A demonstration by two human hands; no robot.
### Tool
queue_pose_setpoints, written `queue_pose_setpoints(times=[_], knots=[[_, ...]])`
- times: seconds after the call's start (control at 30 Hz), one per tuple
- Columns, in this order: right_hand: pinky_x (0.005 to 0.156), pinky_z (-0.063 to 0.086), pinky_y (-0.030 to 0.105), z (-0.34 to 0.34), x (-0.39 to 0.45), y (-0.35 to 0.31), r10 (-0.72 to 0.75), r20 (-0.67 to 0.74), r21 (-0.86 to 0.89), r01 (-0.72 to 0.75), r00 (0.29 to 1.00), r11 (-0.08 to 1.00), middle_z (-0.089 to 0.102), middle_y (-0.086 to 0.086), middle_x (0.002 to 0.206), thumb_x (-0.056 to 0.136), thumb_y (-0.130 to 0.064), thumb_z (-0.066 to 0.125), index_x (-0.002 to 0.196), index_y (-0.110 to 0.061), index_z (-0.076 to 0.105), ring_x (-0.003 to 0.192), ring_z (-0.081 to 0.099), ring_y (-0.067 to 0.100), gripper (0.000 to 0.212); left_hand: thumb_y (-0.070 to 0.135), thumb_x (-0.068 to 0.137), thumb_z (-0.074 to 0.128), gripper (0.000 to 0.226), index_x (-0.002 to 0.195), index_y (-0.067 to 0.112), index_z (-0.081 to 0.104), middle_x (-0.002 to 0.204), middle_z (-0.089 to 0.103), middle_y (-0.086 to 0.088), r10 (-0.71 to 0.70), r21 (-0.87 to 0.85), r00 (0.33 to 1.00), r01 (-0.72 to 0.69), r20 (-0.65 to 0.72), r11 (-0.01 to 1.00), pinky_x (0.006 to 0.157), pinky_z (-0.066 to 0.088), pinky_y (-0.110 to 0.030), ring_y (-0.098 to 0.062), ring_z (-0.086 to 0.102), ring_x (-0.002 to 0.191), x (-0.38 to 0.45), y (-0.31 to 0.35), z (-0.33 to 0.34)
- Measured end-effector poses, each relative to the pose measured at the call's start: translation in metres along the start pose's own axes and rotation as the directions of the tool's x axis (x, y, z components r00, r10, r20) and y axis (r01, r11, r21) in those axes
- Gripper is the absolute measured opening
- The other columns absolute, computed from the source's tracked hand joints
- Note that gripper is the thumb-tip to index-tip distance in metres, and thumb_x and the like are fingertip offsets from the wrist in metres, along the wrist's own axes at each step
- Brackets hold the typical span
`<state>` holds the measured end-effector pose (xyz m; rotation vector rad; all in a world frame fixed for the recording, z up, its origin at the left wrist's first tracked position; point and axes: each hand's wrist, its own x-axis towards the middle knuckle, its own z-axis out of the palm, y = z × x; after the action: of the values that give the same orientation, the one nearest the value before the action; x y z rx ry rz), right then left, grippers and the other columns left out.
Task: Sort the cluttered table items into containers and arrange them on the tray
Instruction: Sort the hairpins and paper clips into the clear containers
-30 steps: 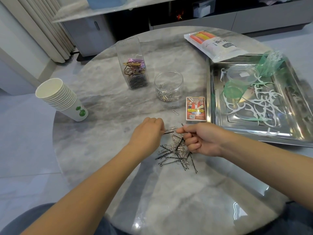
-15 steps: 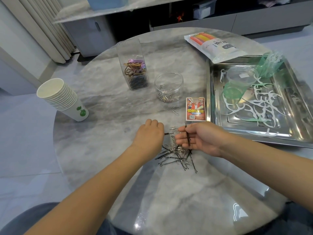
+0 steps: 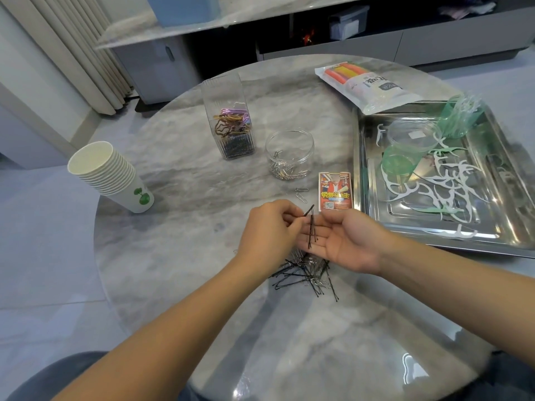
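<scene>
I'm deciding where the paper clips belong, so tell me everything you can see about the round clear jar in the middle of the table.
The round clear jar is a low, wide cylinder of transparent plastic or glass, standing upright with no lid on. A shallow layer of silver paper clips lies in its bottom. It stands on the marble table, right of the tall ribbed container and apart from it. Neither hand touches it.

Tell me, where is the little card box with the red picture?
The card box lies flat on the table, right beside the metal tray on its left, just beyond the right hand.
</scene>
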<state>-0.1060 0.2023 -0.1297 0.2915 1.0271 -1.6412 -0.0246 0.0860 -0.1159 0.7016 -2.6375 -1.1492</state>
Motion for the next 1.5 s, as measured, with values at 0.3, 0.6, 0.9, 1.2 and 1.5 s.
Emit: queue_pose_setpoints(times=[0.3, 0.6, 0.9, 1.2, 1.5], knots=[[0.073, 0.051, 0.034, -0.002, -0.006, -0.007, 0.0, -0.09, -0.087, -0.007, 0.996, 0.996, 0.068, 0.013, 0.076, 0.1, -0.023, 0.032, 0.093, 0.0, 0.06, 0.071, 0.066, 0.024, 0.037, 0.021, 0.082, 0.069, 0.01, 0.074, 0.027, 0.069, 0.07, 0.07, 0.005, -0.069, -0.1, 0.995, 0.075, 0.069, 0.992, 0.067, 0.053, -0.024, -0.004, 0.064, 0.064, 0.002, 0.001, -0.007], [0.041, 0.042, 0.018, -0.015, -0.011, -0.009, 0.043, -0.193, -0.137, -0.07, 0.98, 0.988, 0.045, 0.001, 0.055, 0.097, -0.011, 0.038, 0.088, -0.006, 0.058, 0.043, 0.045, 0.01, 0.023, 0.031, 0.074, 0.077, 0.029, 0.099, 0.026, 0.064, 0.098, 0.05, 0.008, -0.136, 0.453, 0.903, -0.072, 0.409, 0.888, 0.086, 0.047, -0.031, -0.013, 0.055, 0.096, -0.015, -0.021, -0.016], [0.03, 0.022, 0.011, -0.011, -0.014, -0.005, 0.151, -0.148, -0.14, -0.172, 0.977, 0.975, 0.032, -0.003, 0.047, 0.098, -0.022, 0.039, 0.072, -0.011, 0.046, 0.031, 0.027, 0.006, 0.03, 0.021, 0.078, 0.073, 0.02, 0.066, 0.026, 0.057, 0.076, 0.063, 0.009, -0.156, 0.428, 0.91, -0.027, 0.385, 0.903, 0.073, 0.051, -0.031, -0.013, 0.061, 0.08, -0.016, -0.026, -0.016], [0.03, 0.022, 0.013, -0.007, -0.017, -0.001, 0.183, -0.085, -0.149, -0.194, 0.979, 0.97, 0.031, -0.002, 0.052, 0.098, -0.014, 0.038, 0.078, -0.008, 0.049, 0.033, 0.028, 0.006, 0.024, 0.015, 0.077, 0.075, 0.006, 0.077, 0.018, 0.07, 0.064, 0.065, 0.008, -0.217, 0.238, 0.913, 0.139, 0.345, 0.961, 0.049, 0.042, -0.011, 0.005, 0.053, 0.045, -0.007, -0.026, -0.037], [0.053, 0.056, 0.028, -0.004, -0.014, 0.01, 0.096, -0.085, -0.117, -0.106, 0.992, 0.987, 0.063, 0.012, 0.068, 0.097, -0.009, 0.041, 0.084, -0.001, 0.058, 0.054, 0.067, 0.02, 0.023, 0.011, 0.075, 0.078, 0.012, 0.074, 0.019, 0.069, 0.063, 0.069, 0.001, -0.213, -0.007, 0.948, 0.221, 0.235, 0.975, 0.049, 0.045, -0.015, -0.006, 0.064, 0.055, -0.01, -0.016, -0.036]])
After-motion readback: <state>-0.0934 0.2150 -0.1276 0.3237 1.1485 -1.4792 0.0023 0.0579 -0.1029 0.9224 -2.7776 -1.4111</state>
